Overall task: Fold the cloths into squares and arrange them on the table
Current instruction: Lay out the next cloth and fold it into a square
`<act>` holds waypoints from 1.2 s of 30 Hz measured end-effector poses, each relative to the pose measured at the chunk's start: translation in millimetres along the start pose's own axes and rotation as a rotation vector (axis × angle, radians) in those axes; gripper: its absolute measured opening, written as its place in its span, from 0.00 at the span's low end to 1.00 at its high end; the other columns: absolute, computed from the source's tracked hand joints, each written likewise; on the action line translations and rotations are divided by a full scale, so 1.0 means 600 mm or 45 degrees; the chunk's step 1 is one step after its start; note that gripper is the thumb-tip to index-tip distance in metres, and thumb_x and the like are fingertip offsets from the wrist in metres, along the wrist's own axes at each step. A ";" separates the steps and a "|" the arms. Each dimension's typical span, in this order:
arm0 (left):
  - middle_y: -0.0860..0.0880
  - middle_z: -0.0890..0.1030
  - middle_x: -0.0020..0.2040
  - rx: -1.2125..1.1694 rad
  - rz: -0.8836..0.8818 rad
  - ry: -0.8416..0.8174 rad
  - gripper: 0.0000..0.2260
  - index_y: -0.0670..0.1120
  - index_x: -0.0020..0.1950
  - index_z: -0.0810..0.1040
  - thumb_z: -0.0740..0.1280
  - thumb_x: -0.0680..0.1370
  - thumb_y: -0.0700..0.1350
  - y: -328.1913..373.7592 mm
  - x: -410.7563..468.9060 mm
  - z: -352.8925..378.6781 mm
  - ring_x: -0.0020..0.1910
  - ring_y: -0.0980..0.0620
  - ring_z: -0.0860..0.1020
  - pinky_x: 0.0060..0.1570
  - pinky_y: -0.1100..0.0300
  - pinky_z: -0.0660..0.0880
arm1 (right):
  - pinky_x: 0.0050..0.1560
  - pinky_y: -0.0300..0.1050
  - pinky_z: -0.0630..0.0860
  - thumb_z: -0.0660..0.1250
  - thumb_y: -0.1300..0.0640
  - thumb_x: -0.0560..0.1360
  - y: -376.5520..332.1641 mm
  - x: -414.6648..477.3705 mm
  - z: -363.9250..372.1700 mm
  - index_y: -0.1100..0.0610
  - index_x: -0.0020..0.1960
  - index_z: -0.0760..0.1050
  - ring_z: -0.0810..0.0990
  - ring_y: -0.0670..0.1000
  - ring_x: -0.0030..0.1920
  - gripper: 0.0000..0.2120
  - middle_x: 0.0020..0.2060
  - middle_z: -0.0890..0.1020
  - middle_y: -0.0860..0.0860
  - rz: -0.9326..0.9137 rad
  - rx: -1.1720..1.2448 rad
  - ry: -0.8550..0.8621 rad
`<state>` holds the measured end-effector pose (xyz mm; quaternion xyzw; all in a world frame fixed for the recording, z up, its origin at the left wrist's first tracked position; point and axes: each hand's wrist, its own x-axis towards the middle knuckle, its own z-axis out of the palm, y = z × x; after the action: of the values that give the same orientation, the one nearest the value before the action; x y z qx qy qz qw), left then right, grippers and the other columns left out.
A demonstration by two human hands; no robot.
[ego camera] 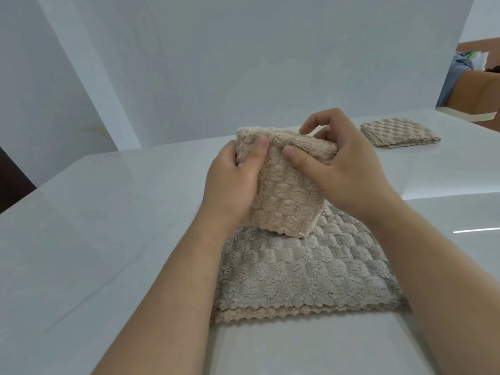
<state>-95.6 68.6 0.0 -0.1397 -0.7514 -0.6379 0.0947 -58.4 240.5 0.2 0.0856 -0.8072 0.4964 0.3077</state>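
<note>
A folded beige fleece cloth [284,193] is held upright above the white table [108,226]. My left hand [232,180] grips its left side with the thumb on the top fold. My right hand [343,163] pinches its upper right edge, thumb in front and fingers behind. Beneath it a grey cloth [297,269] lies flat on the table, with a beige cloth [257,313] showing under its near edge. A folded grey-beige cloth square [399,132] rests at the far right of the table.
White walls stand behind the table. At the far right edge, past the wall, a person in a blue sleeve [457,74] sits by brown boxes. A dark gap [10,180] shows at the left.
</note>
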 end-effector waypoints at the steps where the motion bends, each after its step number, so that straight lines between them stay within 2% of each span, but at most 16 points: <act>1: 0.55 0.86 0.50 -0.001 0.017 0.035 0.12 0.53 0.54 0.82 0.67 0.80 0.60 -0.001 0.001 0.000 0.50 0.56 0.84 0.55 0.46 0.81 | 0.34 0.32 0.72 0.75 0.44 0.74 0.000 -0.002 0.002 0.44 0.54 0.72 0.77 0.39 0.35 0.15 0.41 0.78 0.43 -0.032 -0.027 -0.008; 3: 0.55 0.86 0.48 0.010 0.059 0.087 0.09 0.54 0.53 0.81 0.67 0.81 0.58 -0.002 0.002 0.000 0.49 0.56 0.84 0.54 0.46 0.81 | 0.36 0.29 0.69 0.75 0.45 0.74 0.000 -0.003 0.005 0.44 0.54 0.71 0.75 0.37 0.36 0.15 0.44 0.76 0.41 -0.094 -0.088 -0.007; 5: 0.56 0.84 0.47 0.053 0.148 0.128 0.08 0.54 0.55 0.79 0.67 0.81 0.56 -0.002 0.000 0.000 0.47 0.58 0.83 0.50 0.52 0.80 | 0.41 0.29 0.66 0.74 0.45 0.75 0.002 -0.002 0.006 0.46 0.55 0.72 0.74 0.35 0.41 0.14 0.48 0.75 0.42 -0.157 -0.141 0.007; 7: 0.56 0.82 0.49 0.126 0.295 0.142 0.13 0.54 0.64 0.74 0.68 0.81 0.54 0.000 -0.004 -0.002 0.47 0.61 0.81 0.48 0.60 0.77 | 0.47 0.26 0.65 0.74 0.45 0.75 0.004 0.000 0.006 0.47 0.54 0.73 0.73 0.33 0.48 0.13 0.51 0.76 0.45 -0.203 -0.190 0.023; 10: 0.56 0.80 0.50 0.329 0.545 0.079 0.20 0.57 0.74 0.66 0.66 0.83 0.52 0.002 -0.010 -0.006 0.45 0.58 0.80 0.46 0.64 0.76 | 0.50 0.23 0.63 0.74 0.46 0.75 0.007 0.002 0.005 0.46 0.53 0.75 0.71 0.30 0.52 0.12 0.52 0.75 0.45 -0.227 -0.226 0.036; 13: 0.61 0.78 0.48 0.459 0.667 0.069 0.12 0.53 0.66 0.73 0.65 0.83 0.50 -0.001 -0.009 -0.005 0.41 0.61 0.77 0.42 0.66 0.71 | 0.51 0.24 0.65 0.74 0.45 0.75 0.009 0.003 0.003 0.45 0.53 0.76 0.72 0.32 0.53 0.11 0.54 0.76 0.46 -0.222 -0.223 0.023; 18: 0.56 0.74 0.36 0.428 0.639 0.072 0.02 0.53 0.55 0.72 0.65 0.83 0.48 -0.003 -0.008 -0.007 0.32 0.57 0.73 0.33 0.67 0.67 | 0.50 0.28 0.69 0.74 0.41 0.74 0.009 0.005 0.001 0.46 0.51 0.80 0.77 0.39 0.53 0.12 0.53 0.80 0.45 -0.160 -0.219 -0.017; 21: 0.57 0.75 0.38 0.397 0.608 0.130 0.02 0.54 0.54 0.70 0.63 0.84 0.48 0.000 -0.007 -0.010 0.37 0.59 0.76 0.36 0.70 0.69 | 0.49 0.35 0.75 0.72 0.37 0.73 0.009 0.007 -0.002 0.51 0.49 0.83 0.80 0.43 0.50 0.18 0.52 0.81 0.44 -0.068 -0.241 -0.046; 24: 0.59 0.75 0.38 0.387 0.562 0.175 0.02 0.52 0.54 0.69 0.61 0.85 0.49 -0.001 -0.003 -0.014 0.38 0.65 0.76 0.37 0.73 0.69 | 0.42 0.43 0.76 0.70 0.36 0.73 0.001 0.007 -0.014 0.56 0.43 0.83 0.80 0.46 0.40 0.22 0.44 0.84 0.48 0.062 -0.064 -0.111; 25: 0.59 0.75 0.39 0.381 0.541 0.183 0.03 0.52 0.54 0.70 0.61 0.85 0.49 -0.002 -0.001 -0.015 0.39 0.66 0.76 0.38 0.73 0.69 | 0.40 0.42 0.74 0.69 0.36 0.73 -0.002 0.008 -0.018 0.59 0.41 0.82 0.79 0.44 0.37 0.24 0.42 0.84 0.47 0.098 -0.019 -0.104; 26: 0.60 0.76 0.40 0.374 0.518 0.192 0.03 0.52 0.55 0.70 0.61 0.85 0.50 -0.004 0.002 -0.016 0.40 0.67 0.76 0.38 0.74 0.69 | 0.40 0.39 0.73 0.68 0.36 0.74 -0.002 0.009 -0.021 0.58 0.38 0.81 0.79 0.42 0.37 0.25 0.43 0.85 0.45 0.106 -0.017 -0.086; 28: 0.60 0.76 0.42 0.358 0.470 0.199 0.03 0.52 0.55 0.71 0.62 0.85 0.50 -0.009 0.006 -0.015 0.41 0.69 0.76 0.40 0.75 0.68 | 0.42 0.37 0.73 0.67 0.35 0.75 -0.001 0.011 -0.022 0.49 0.30 0.77 0.81 0.40 0.41 0.22 0.44 0.84 0.44 0.083 -0.102 -0.043; 29: 0.60 0.77 0.42 0.351 0.450 0.200 0.03 0.52 0.55 0.71 0.63 0.84 0.50 -0.011 0.007 -0.014 0.42 0.70 0.75 0.40 0.75 0.68 | 0.41 0.37 0.72 0.67 0.35 0.76 -0.002 0.011 -0.022 0.47 0.29 0.75 0.79 0.40 0.39 0.22 0.41 0.82 0.43 0.082 -0.144 -0.034; 31: 0.60 0.76 0.42 0.341 0.426 0.211 0.04 0.53 0.54 0.71 0.64 0.84 0.51 -0.016 0.011 -0.013 0.41 0.69 0.75 0.39 0.75 0.67 | 0.35 0.38 0.68 0.66 0.35 0.76 0.000 0.011 -0.020 0.51 0.34 0.76 0.73 0.40 0.31 0.22 0.33 0.76 0.43 0.103 -0.180 -0.045; 33: 0.59 0.77 0.42 0.315 0.399 0.222 0.04 0.53 0.55 0.72 0.65 0.83 0.51 -0.021 0.016 -0.015 0.39 0.67 0.75 0.40 0.71 0.69 | 0.33 0.41 0.67 0.66 0.35 0.76 0.004 0.010 -0.020 0.60 0.40 0.77 0.69 0.42 0.28 0.26 0.30 0.73 0.45 0.124 -0.218 -0.082; 36: 0.55 0.78 0.41 0.236 0.343 0.179 0.05 0.56 0.54 0.72 0.68 0.81 0.52 -0.025 0.021 -0.018 0.38 0.59 0.76 0.41 0.60 0.73 | 0.34 0.48 0.72 0.64 0.32 0.76 0.004 0.010 -0.020 0.67 0.39 0.72 0.73 0.51 0.30 0.35 0.31 0.77 0.55 0.119 -0.274 -0.111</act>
<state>-112.9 56.9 -8.0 -0.1849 -0.7731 -0.5555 0.2440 -59.1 253.1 6.0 0.0358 -0.8715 0.4165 0.2563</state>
